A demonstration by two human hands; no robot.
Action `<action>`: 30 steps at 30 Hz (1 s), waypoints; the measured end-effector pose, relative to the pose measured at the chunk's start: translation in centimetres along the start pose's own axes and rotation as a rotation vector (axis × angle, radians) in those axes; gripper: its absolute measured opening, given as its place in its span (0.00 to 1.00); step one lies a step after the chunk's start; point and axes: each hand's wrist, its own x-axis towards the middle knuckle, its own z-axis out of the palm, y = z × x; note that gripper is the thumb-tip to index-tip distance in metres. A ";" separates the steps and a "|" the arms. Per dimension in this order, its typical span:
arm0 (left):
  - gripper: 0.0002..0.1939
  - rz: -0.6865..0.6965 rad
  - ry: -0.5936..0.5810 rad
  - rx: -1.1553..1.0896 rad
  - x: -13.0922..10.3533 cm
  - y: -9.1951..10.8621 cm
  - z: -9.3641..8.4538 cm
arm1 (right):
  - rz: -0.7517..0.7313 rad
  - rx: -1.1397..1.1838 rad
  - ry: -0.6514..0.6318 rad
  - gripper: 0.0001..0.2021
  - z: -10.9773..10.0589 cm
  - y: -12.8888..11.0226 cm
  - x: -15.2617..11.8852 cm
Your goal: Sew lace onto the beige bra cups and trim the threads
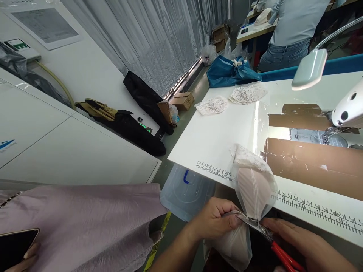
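Observation:
A sheer white fabric bra cup piece (253, 189) with a beige pad inside and lace along its upper edge lies over the table's front edge. Below it hangs a second sheer padded piece (234, 245), and the two meet at a narrow join. My left hand (218, 219) is closed, pinching the fabric left of that join. Red-handled scissors (280, 255) are in my right hand (300, 241), their metal blades lying across the join. My right fingertips reach close to the fabric there. Part of the grip on the handles is hidden.
A sewing machine (347, 109) and a lamp (309, 70) stand at the right of the white table (215, 139). Two lace pieces (246, 92) lie at its back. A clear bin (187, 192) sits below. At left, a person's hand holds a phone (18, 245).

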 end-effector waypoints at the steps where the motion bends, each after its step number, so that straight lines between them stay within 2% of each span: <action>1: 0.30 0.006 -0.007 -0.011 0.0 -0.1 0.0 | 0.001 -0.015 0.009 0.26 -0.1 -0.3 0.3; 7: 0.29 0.025 -0.021 -0.079 0.0 -0.2 0.0 | -0.022 -0.041 -0.063 0.26 -0.7 -1.9 1.1; 13: 0.28 0.000 -0.022 -0.085 0.2 -0.1 0.1 | -0.033 -0.088 -0.126 0.24 -0.6 -1.7 1.5; 17: 0.28 -0.027 -0.022 -0.105 0.3 0.0 0.1 | -0.055 -0.151 -0.102 0.23 -0.5 -1.5 1.5; 23: 0.28 -0.033 -0.033 -0.107 0.5 0.2 0.0 | -0.142 -0.172 0.011 0.22 -0.2 -0.9 1.1; 26: 0.26 -0.033 -0.024 -0.129 0.6 0.2 0.1 | -0.142 -0.162 0.006 0.22 0.3 -0.2 0.8; 30: 0.26 -0.032 -0.009 -0.118 0.8 -0.1 0.2 | -0.057 -0.082 -0.046 0.17 0.5 0.4 0.8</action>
